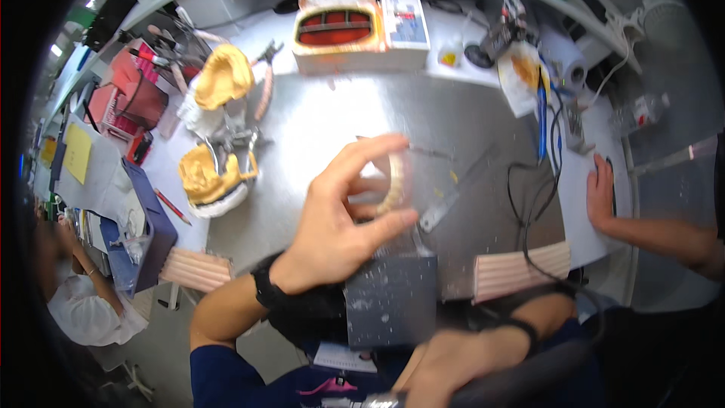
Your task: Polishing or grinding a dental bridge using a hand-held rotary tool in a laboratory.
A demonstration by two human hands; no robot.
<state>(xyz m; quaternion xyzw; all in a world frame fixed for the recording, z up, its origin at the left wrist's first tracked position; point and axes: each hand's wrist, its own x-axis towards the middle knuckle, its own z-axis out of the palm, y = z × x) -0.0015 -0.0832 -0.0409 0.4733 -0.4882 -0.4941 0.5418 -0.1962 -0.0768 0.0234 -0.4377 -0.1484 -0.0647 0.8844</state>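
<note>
My left hand (340, 204) is raised over the metal work surface (302, 121). Its thumb and fingers grip a curved dental arch (396, 185), with a row of pale teeth on a translucent base. Low in the picture, near my body, is my right hand (461, 359), smeared by motion. Its fingers cannot be made out, nor whether they hold anything. Between my arms a dark grey block (391, 298) juts from the bench edge. Beyond the arch lies a slim tool (432, 153); a flat metal blade (439, 215) rests closer to me.
Yellow plaster models (224, 75) sit in an articulator (234, 140) at left. A wax box (336, 57) stands at the back. Cables (555, 174) hang at right, beside ridged pink pads (521, 268). Another person's hand (600, 195) rests on the right desk.
</note>
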